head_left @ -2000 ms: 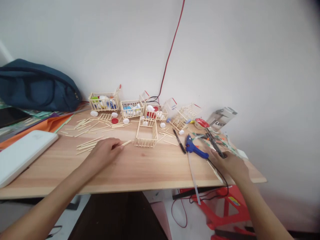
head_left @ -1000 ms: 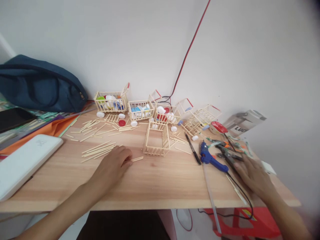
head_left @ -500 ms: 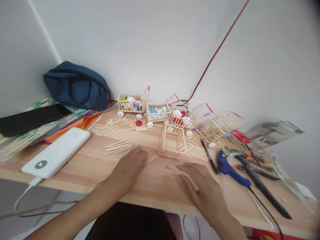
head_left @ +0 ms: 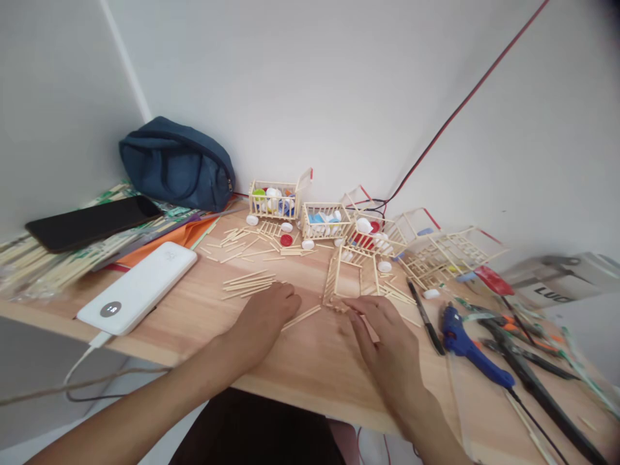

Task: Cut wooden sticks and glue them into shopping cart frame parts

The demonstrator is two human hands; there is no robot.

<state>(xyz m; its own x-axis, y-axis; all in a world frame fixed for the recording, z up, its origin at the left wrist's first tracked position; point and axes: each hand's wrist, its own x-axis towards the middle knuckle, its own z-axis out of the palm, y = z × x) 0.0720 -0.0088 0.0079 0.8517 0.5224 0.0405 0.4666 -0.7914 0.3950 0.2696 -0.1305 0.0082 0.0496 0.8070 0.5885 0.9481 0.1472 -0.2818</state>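
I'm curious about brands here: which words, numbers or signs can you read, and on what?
"LUC", next letter unclear: on the grey package.
White power bank: display and faint mark too small to read.
Stick packs: green print too blurred to read.

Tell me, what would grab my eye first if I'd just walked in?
Probably the row of small, red-handled stick carts along the back wall. In front of them, the right hand is at the near edge of a stick frame, with the left hand beside loose sticks. Bright blue also stands out: the glue gun at right.
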